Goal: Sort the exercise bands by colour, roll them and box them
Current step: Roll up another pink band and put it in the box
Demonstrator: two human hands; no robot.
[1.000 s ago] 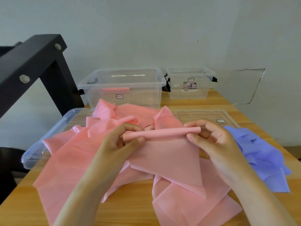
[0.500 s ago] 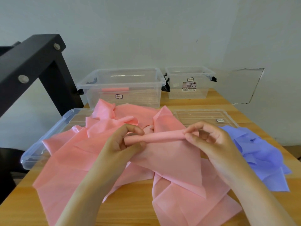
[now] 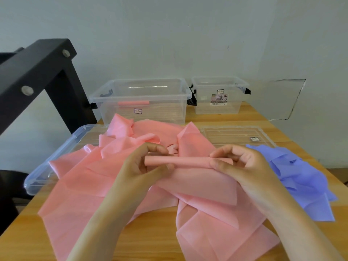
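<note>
Both hands are pinching the same pink roll (image 3: 188,161): left hand (image 3: 143,164) has thumb and curled fingers round its left end, right hand (image 3: 243,166) does the same at the right end. The roll is held just above the heap, with the unrolled rest of that band (image 3: 199,187) hanging off it toward the person.

Biggest to smallest, everything sits on a wooden table (image 3: 150,234). The pile of pink bands (image 3: 84,178) sprawls across the middle, and the purple bands (image 3: 305,178) are bunched up on the right, so the colours look sorted already. At the back there's a big clear box (image 3: 105,117) and a smaller clear box (image 3: 220,84) beside it. Two lids lie flat, one on the left (image 3: 47,176) partly under the pink and one on the right (image 3: 235,134). One finished pink roll (image 3: 132,103) is already in the big box.

So my read is we're mid-roll on a pink band, early in the whole job. Next move calls for walking the fingers forward evenly at both ends so the roll stays tight and doesn't cone, then dropping it into the big box.

Compared with a second ago, the right end has dipped: the roll tilted up to the right then, and now it slopes slightly down that way. The right hand's fingers have curled further over the end. The loose tail looks about the same length, so not much progress yet.
</note>
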